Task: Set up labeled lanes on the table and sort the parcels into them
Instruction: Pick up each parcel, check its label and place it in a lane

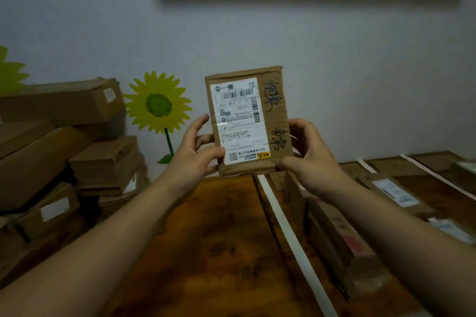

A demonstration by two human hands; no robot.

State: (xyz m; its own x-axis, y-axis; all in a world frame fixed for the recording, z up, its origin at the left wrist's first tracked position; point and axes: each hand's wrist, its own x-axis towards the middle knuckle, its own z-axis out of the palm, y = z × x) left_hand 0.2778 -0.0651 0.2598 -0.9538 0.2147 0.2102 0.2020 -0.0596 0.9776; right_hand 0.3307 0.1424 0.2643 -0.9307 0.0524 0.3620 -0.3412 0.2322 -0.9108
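Holding the parcel (247, 121) upright above the tape strip (291, 234), label facing us: left hand (195, 159) and right hand (309, 159) each clamp a side edge, thumbs in front. Label-reading step, I'd say; next it needs lowering into the matching lane beside that strip.

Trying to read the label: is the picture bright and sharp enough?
Head view: dim; the parcel between left hand and right hand is sharpest, its label barcodes clear but small print smeared. Head view edges: stacked boxes and lane parcels blur.
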